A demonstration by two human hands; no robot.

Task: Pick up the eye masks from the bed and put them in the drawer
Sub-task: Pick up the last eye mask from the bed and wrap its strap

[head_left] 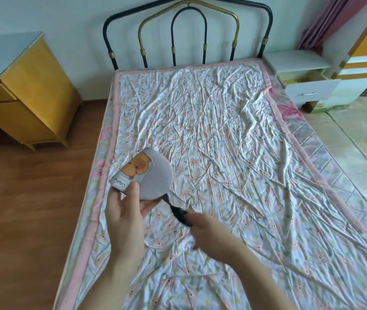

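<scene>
A grey eye mask (153,177) with an orange cartoon animal and the word "CAPY" is held folded above the left side of the bed (234,135). My left hand (125,217) grips its lower edge, thumb on top. The mask's black strap (178,211) runs down to the right into my right hand (209,233), which is closed on the strap's end. The white nightstand (299,61) stands at the bed's far right corner, its top drawer (312,90) pulled open. I see no other eye mask on the floral sheet.
A yellow wooden cabinet (32,90) stands left of the bed on the wood floor. The black and gold metal headboard (188,34) is against the far wall. Tiled floor runs along the bed's right side, with a yellow and white cupboard (366,52) beyond the nightstand.
</scene>
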